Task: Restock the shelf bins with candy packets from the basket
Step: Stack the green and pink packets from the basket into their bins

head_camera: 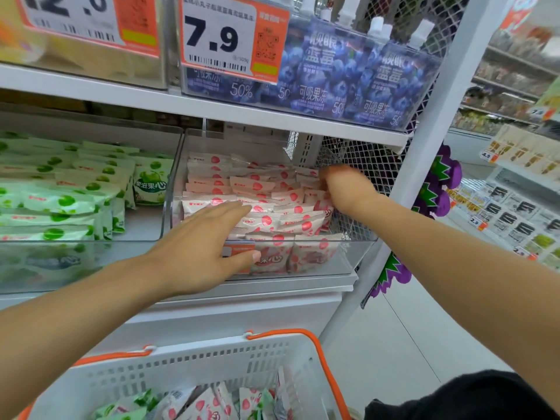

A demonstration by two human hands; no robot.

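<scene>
Left hand (pixel 209 237) flat, open, steadying pink-white strawberry candy packets (pixel 263 219) in clear plastic bin (pixel 357 250); right hand (pixel 342 189) tucks packets, grip unclear.

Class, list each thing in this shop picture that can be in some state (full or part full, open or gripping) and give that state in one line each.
Pink-packet bin: open-topped, nearly full.
Green-packet bin: part full, bare floor at its right.
Basket: holds pink and green packets.
Left hand: fingers straight, resting on the pink packets.
Right hand: in the bin's right side, fingers hidden.
Blueberry jelly pouches: upright, capped.
</scene>
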